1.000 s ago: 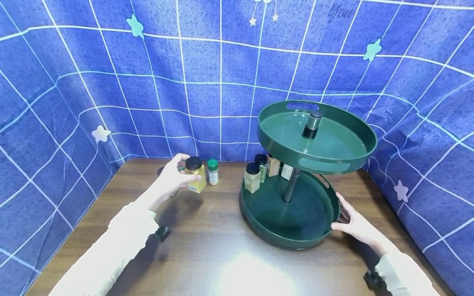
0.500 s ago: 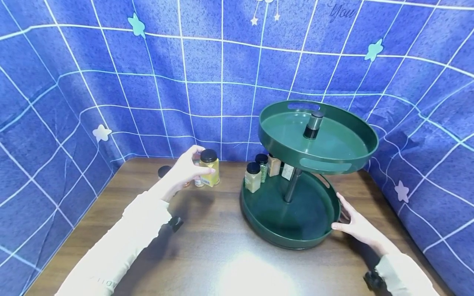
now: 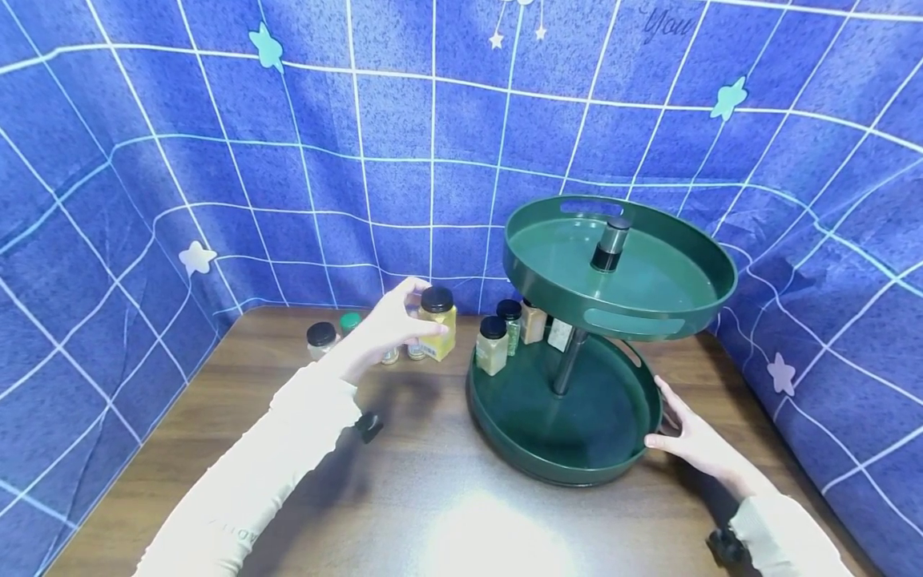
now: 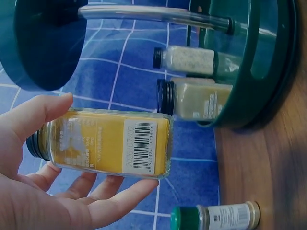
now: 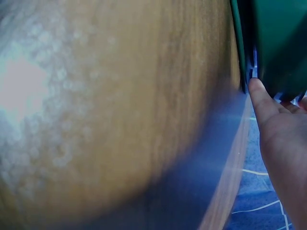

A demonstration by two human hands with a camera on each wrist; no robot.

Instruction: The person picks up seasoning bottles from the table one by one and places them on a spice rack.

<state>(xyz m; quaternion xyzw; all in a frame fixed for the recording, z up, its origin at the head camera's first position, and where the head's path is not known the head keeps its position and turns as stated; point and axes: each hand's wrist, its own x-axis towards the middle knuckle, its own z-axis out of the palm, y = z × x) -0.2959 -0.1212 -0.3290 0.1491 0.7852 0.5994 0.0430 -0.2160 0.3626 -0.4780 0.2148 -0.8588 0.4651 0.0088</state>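
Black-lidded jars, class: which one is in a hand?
The yellow-filled jar, gripped by the left hand; the others stand on the table or lower green tray.

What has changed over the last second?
The left hand has carried the yellow jar rightward, closer to the green two-tier stand; nothing was newly gripped or let go. The right hand stays beside the lower tier, and the jars standing on that tier stay put.

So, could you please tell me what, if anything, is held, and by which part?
The left hand holds the yellow jar by the sides of its body; the right hand touches the lower tray's edge.
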